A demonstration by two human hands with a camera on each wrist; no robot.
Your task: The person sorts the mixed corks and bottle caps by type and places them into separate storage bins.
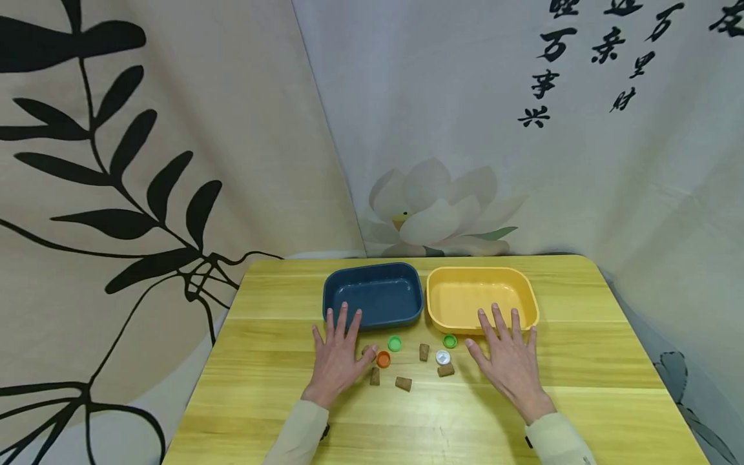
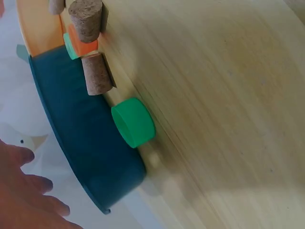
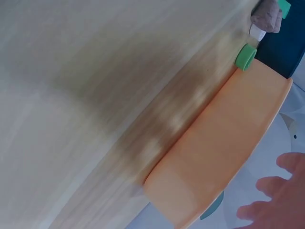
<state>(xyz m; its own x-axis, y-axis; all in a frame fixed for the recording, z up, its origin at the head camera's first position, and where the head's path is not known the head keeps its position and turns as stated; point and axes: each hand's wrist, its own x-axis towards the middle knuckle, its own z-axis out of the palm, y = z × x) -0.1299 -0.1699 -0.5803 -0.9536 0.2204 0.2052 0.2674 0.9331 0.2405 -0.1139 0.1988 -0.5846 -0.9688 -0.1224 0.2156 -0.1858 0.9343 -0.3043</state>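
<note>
My left hand (image 1: 337,361), fingers spread, hovers at the front of the blue tray (image 1: 372,326) and holds nothing. My right hand (image 1: 513,363) spreads likewise at the front of the yellow tray (image 1: 482,271), also holding nothing. Between the hands lie several corks (image 1: 403,383), an orange cap (image 1: 383,359), a silvery-white cap (image 1: 443,357) and green caps (image 1: 394,343). The left wrist view has a green cap (image 2: 133,122) beside the blue tray, nearest that hand. In the right wrist view, another green cap (image 3: 246,57) sits by the yellow tray's corner.
Both trays stand side by side toward the back of the wooden table (image 1: 279,349). Behind the table hangs a pale cloth (image 1: 256,129) with dark leaves, a white flower and black characters. Bare wood extends on both sides of the trays.
</note>
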